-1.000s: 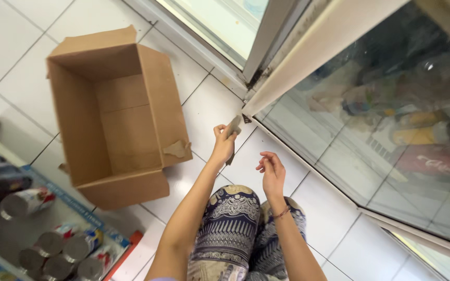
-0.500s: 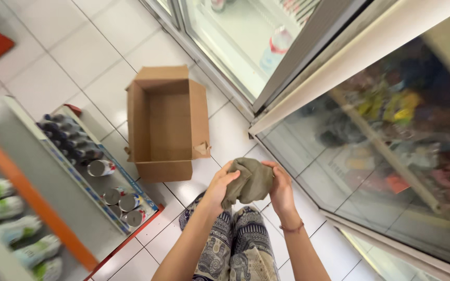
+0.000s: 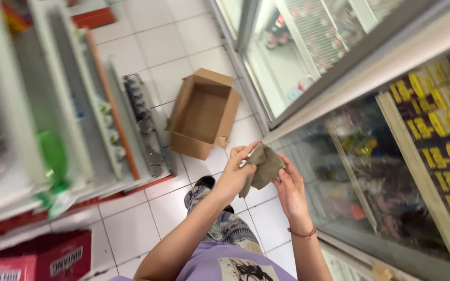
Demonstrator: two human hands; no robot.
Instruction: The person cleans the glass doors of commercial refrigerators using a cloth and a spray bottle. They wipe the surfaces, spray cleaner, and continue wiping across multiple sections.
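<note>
White glossy tiles cover the floor [image 3: 131,229], square and smooth, with thin grey joints. On the right stands a cooler [image 3: 391,156] with glass doors in pale metal frames; the glass is shiny and shows blurred coloured packs behind it. On the left there are shelves [image 3: 79,130] with pale flat boards and an orange edge strip, holding small bottles that are too blurred to tell more. An open box [image 3: 204,114] of brown cardboard sits on the floor between the shelves and the cooler, rectangular, matte, with its flaps turned out. A red carton [image 3: 53,257] lies at the lower left corner.

Between the two hands is the cloth [image 3: 262,165], a soft, crumpled piece of olive-brown fabric, matte and folded without a regular shape. Its long axis runs from the upper right down to the lower left, and the lower end hangs free toward the floor. The left hand [image 3: 234,174] pinches the upper left edge of the cloth with thumb and fingers closed on it. The right hand [image 3: 290,192] is half open, its fingers touching the right side of the cloth, and a thin bracelet [image 3: 302,233] is on that wrist. The cloth is at chest height, above the person's patterned trousers [image 3: 225,226].
</note>
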